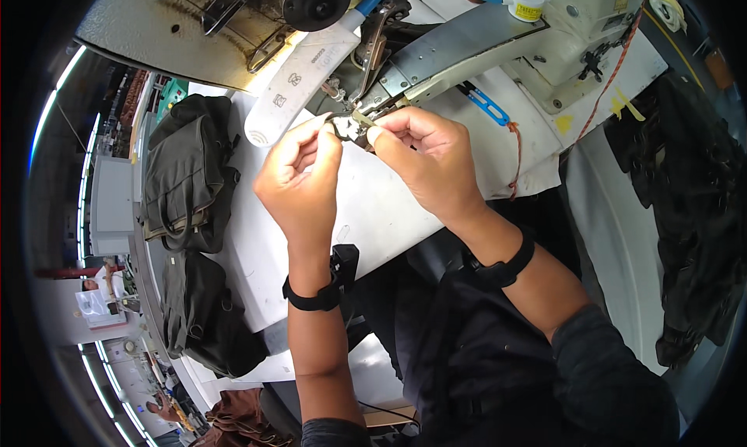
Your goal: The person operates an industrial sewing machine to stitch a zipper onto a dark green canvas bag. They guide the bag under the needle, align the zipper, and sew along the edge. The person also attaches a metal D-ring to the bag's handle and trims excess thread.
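Observation:
Both my hands are raised at the needle area of a sewing machine, fingertips close together. My left hand is closed, its thumb and forefinger pinching a small dark strip that looks like fabric. From the other side my right hand pinches the olive end of what seems to be the same strip, thumb on top. The fingers partly hide the piece, so its full shape cannot be made out. Just beyond the fingertips are the needle and presser parts. A white lamp bar hangs over the left hand.
Dark green bags lie on the white table at the left. Blue thread snips on an orange cord rest right of the machine arm. More dark pieces hang at the far right. Brown material sits at lower left.

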`<state>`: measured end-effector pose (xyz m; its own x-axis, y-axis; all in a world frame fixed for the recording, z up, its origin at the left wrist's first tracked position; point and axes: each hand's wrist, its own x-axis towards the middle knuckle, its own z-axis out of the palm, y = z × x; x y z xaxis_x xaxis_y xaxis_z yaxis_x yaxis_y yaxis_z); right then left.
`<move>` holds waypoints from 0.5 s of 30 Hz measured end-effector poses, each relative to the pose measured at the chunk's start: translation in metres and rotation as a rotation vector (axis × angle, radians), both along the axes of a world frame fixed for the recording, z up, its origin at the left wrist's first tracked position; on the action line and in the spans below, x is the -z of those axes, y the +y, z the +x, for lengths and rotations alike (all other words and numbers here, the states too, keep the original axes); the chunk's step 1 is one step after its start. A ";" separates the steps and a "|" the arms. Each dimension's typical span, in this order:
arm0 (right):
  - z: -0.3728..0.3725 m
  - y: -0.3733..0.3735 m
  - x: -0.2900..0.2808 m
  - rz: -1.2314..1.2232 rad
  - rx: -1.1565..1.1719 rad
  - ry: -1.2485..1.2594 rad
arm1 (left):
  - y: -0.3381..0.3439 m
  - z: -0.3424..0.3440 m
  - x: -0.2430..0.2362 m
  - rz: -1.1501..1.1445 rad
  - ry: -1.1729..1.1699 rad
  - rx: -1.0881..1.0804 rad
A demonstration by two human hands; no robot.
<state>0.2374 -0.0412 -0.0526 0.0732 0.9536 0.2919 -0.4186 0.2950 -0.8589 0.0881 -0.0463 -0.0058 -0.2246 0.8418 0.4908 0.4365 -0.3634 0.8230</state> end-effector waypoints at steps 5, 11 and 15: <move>0.005 -0.002 -0.005 -0.003 -0.006 -0.050 | 0.001 0.001 0.012 0.063 0.135 0.073; 0.002 -0.002 -0.011 0.046 0.049 -0.126 | -0.003 0.013 0.018 0.160 0.259 0.015; 0.006 0.001 -0.011 0.052 0.070 -0.184 | 0.000 0.002 -0.007 0.353 0.682 -0.021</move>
<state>0.2430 -0.0406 -0.0412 0.0796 0.9314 0.3552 -0.2334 0.3638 -0.9018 0.0906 -0.0459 0.0010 0.2106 0.6083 0.7653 0.8156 -0.5409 0.2054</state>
